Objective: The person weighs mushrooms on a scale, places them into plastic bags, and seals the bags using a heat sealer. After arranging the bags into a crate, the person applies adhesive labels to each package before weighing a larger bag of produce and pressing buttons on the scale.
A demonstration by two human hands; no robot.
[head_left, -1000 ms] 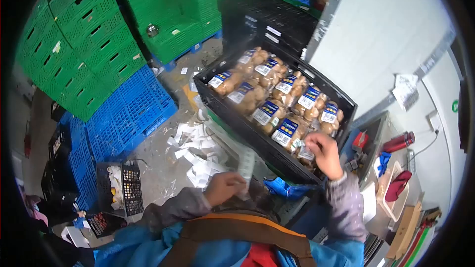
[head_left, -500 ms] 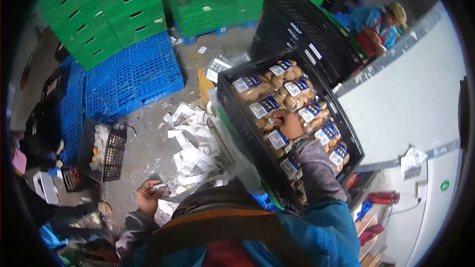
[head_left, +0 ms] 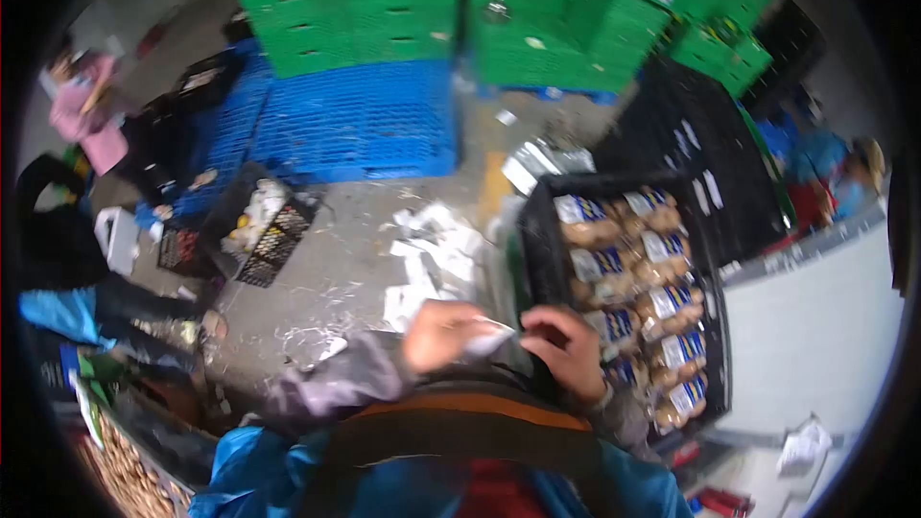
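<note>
My left hand point(head_left: 443, 334) is closed on a small white label point(head_left: 489, 336) in front of my body. Close to the label's right end is my right hand point(head_left: 566, 350), its thumb and fingers curled and apart, with nothing visible between them. Just beyond it, on the right, stands a black crate point(head_left: 543, 230) with several packs of brown mushrooms point(head_left: 604, 269), each bearing a blue and white label. The image is blurred around both hands.
White paper strips point(head_left: 432, 254) lie on the floor. Blue pallets point(head_left: 355, 125) and green crates point(head_left: 345, 10) stand ahead. Black crates point(head_left: 700, 153) are at the right. A dark crate with waste point(head_left: 254, 221) and people point(head_left: 91, 115) are at the left; another person point(head_left: 835, 173) is far right.
My right hand has left the mushroom packs and come near my left hand, which has risen inward with the white piece. The view has turned left.
</note>
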